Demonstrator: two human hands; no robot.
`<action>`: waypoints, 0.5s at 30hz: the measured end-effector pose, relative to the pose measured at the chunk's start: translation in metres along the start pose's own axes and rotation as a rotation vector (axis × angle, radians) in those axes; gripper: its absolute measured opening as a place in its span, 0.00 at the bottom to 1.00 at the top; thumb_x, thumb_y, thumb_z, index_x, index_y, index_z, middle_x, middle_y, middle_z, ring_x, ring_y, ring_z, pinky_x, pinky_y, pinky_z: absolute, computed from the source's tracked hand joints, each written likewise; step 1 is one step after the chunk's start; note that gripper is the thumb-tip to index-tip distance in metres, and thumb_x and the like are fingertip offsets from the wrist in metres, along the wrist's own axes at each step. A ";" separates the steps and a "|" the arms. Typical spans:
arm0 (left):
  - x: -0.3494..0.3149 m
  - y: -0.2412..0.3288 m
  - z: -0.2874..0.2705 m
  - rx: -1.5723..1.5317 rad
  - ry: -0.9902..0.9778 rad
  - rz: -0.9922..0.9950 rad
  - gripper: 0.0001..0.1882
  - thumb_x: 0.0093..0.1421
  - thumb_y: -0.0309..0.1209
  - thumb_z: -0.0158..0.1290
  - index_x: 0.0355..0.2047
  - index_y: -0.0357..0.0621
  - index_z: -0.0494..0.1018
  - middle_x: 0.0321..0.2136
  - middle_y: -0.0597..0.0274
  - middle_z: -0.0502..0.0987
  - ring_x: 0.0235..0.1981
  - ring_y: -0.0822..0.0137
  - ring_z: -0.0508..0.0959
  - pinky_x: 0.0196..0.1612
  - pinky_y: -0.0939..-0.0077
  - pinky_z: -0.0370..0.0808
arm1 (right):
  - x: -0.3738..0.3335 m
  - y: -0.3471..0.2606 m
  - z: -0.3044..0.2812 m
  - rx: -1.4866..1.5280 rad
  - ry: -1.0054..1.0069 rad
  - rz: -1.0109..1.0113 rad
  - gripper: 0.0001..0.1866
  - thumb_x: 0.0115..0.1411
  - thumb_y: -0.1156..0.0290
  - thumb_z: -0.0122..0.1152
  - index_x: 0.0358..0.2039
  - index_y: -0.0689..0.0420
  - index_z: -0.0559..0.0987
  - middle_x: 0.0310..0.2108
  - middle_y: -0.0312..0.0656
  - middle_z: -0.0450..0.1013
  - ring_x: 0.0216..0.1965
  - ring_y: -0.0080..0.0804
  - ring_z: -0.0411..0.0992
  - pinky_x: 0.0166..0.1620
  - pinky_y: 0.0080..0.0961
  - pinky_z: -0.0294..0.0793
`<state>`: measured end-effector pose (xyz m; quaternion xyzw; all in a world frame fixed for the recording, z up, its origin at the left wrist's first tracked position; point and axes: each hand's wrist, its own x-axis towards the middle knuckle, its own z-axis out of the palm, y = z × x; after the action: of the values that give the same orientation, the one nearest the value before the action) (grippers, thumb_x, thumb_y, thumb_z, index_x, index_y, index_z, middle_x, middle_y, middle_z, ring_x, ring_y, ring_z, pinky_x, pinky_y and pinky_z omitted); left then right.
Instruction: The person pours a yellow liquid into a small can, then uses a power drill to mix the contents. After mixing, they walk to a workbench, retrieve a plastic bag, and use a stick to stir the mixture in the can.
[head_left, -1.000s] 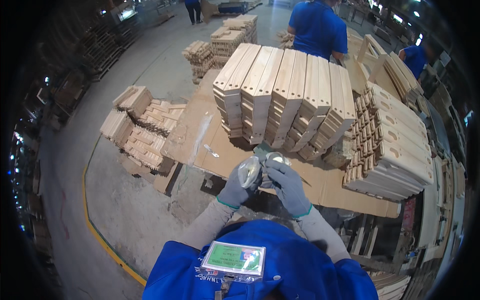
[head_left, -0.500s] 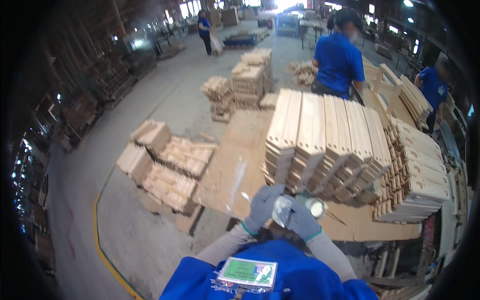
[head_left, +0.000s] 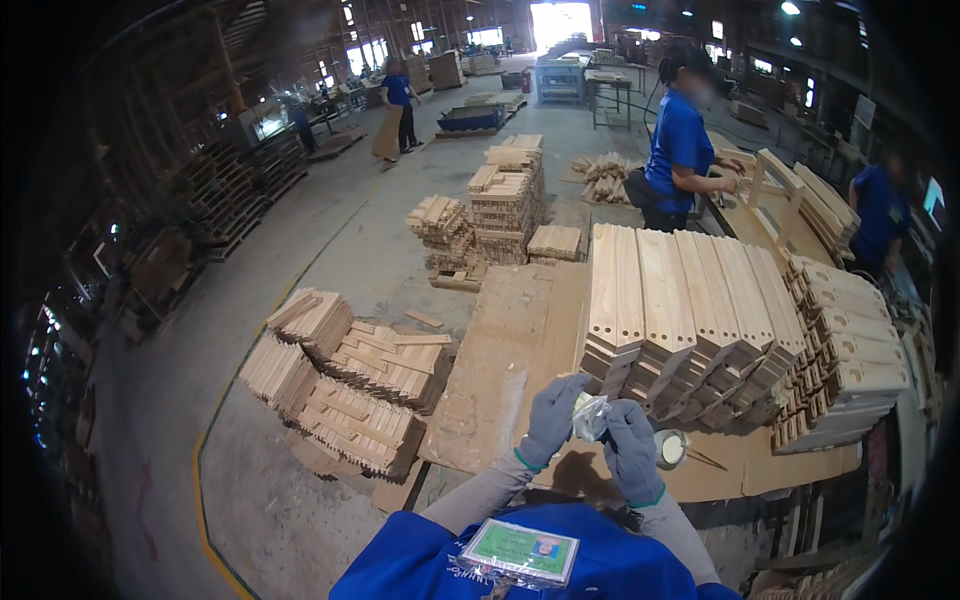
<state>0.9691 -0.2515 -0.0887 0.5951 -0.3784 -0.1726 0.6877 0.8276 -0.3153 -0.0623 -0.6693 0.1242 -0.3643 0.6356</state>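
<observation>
Both my gloved hands are raised over the near edge of the cardboard-covered worktop. My left hand (head_left: 550, 420) is closed round one side of a crinkled clear plastic bag (head_left: 590, 418), with something pale yellow showing at its top. The fingers of my right hand (head_left: 632, 450) pinch the bag's other side. Just right of that hand stands a round open tub (head_left: 671, 447) of white material. A thin stick (head_left: 706, 459) lies beside the tub.
Stacked wooden slats with drilled ends (head_left: 690, 290) rise beyond my hands, next to more curved wooden parts (head_left: 850, 345). Bundled wood pieces (head_left: 345, 385) sit on the floor at left. A co-worker (head_left: 680, 140) handles a wooden frame (head_left: 780, 190) at far right.
My hands and the plastic bag now sit farther right in the picture, and the view has shifted. The co-worker at right has turned, with arms now showing over the wood.
</observation>
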 end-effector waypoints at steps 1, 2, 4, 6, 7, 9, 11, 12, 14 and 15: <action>0.002 0.001 -0.004 0.004 0.003 0.011 0.13 0.63 0.28 0.43 0.44 0.35 0.73 0.38 0.57 0.76 0.38 0.71 0.74 0.42 0.79 0.70 | 0.000 -0.005 0.007 0.302 0.054 0.229 0.07 0.63 0.79 0.42 0.38 0.63 0.70 0.31 0.37 0.69 0.29 0.23 0.68 0.34 0.21 0.70; 0.004 0.002 -0.006 0.013 0.015 0.036 0.13 0.63 0.28 0.43 0.44 0.35 0.73 0.38 0.56 0.76 0.38 0.71 0.74 0.42 0.79 0.70 | 0.001 -0.010 0.013 0.259 0.078 0.132 0.06 0.63 0.78 0.41 0.37 0.62 0.69 0.30 0.37 0.68 0.27 0.22 0.67 0.33 0.20 0.70; 0.007 0.006 -0.012 0.033 0.042 0.088 0.13 0.63 0.28 0.43 0.43 0.34 0.73 0.38 0.55 0.76 0.38 0.70 0.75 0.42 0.78 0.70 | 0.004 -0.020 0.023 0.171 0.120 -0.063 0.06 0.64 0.77 0.40 0.35 0.62 0.68 0.28 0.37 0.68 0.22 0.20 0.65 0.30 0.19 0.69; 0.007 0.002 -0.024 0.042 0.093 0.139 0.13 0.63 0.27 0.43 0.42 0.33 0.73 0.38 0.54 0.76 0.38 0.69 0.75 0.42 0.77 0.71 | 0.008 -0.040 0.035 0.258 0.065 -0.086 0.06 0.65 0.76 0.41 0.36 0.63 0.67 0.28 0.38 0.68 0.21 0.20 0.65 0.29 0.19 0.70; 0.005 0.000 -0.032 0.050 0.122 0.166 0.13 0.62 0.27 0.43 0.42 0.32 0.73 0.37 0.53 0.76 0.38 0.68 0.75 0.42 0.76 0.71 | 0.011 -0.049 0.041 0.305 0.033 -0.097 0.06 0.65 0.75 0.41 0.37 0.63 0.67 0.28 0.38 0.67 0.20 0.20 0.65 0.29 0.18 0.70; 0.006 0.006 -0.039 -0.070 0.176 0.047 0.14 0.63 0.27 0.43 0.42 0.31 0.72 0.37 0.52 0.76 0.38 0.68 0.75 0.42 0.76 0.71 | 0.019 -0.061 0.043 0.203 -0.017 -0.057 0.07 0.65 0.75 0.41 0.39 0.64 0.67 0.28 0.40 0.67 0.24 0.20 0.67 0.33 0.19 0.72; 0.004 0.017 -0.050 -0.099 0.201 -0.018 0.14 0.63 0.28 0.43 0.42 0.29 0.72 0.37 0.51 0.76 0.38 0.67 0.75 0.42 0.75 0.71 | 0.033 -0.073 0.047 0.053 -0.049 0.030 0.07 0.64 0.77 0.40 0.39 0.64 0.67 0.29 0.41 0.68 0.26 0.22 0.69 0.35 0.21 0.73; 0.002 0.024 -0.053 -0.075 0.197 -0.021 0.14 0.63 0.29 0.43 0.42 0.29 0.72 0.37 0.51 0.76 0.38 0.67 0.75 0.43 0.75 0.71 | 0.038 -0.065 0.046 0.092 -0.014 0.167 0.09 0.64 0.77 0.40 0.41 0.65 0.69 0.33 0.43 0.70 0.31 0.23 0.71 0.37 0.22 0.73; 0.001 0.029 -0.059 -0.115 0.210 -0.068 0.15 0.64 0.29 0.43 0.42 0.28 0.72 0.38 0.50 0.76 0.38 0.67 0.75 0.43 0.75 0.71 | 0.043 -0.043 0.041 -0.380 -0.187 -0.315 0.11 0.64 0.76 0.41 0.43 0.65 0.70 0.36 0.44 0.71 0.35 0.26 0.72 0.39 0.22 0.72; 0.000 0.027 -0.063 -0.179 0.225 -0.110 0.15 0.64 0.29 0.43 0.42 0.28 0.71 0.38 0.50 0.76 0.38 0.67 0.76 0.43 0.74 0.72 | 0.042 -0.037 0.042 -0.609 -0.275 -0.560 0.11 0.64 0.75 0.41 0.44 0.65 0.70 0.37 0.45 0.72 0.37 0.28 0.72 0.40 0.21 0.72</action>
<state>1.0091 -0.2018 -0.0637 0.5668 -0.2488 -0.1753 0.7656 0.8731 -0.3040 -0.0103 -0.8762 -0.0461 -0.3770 0.2967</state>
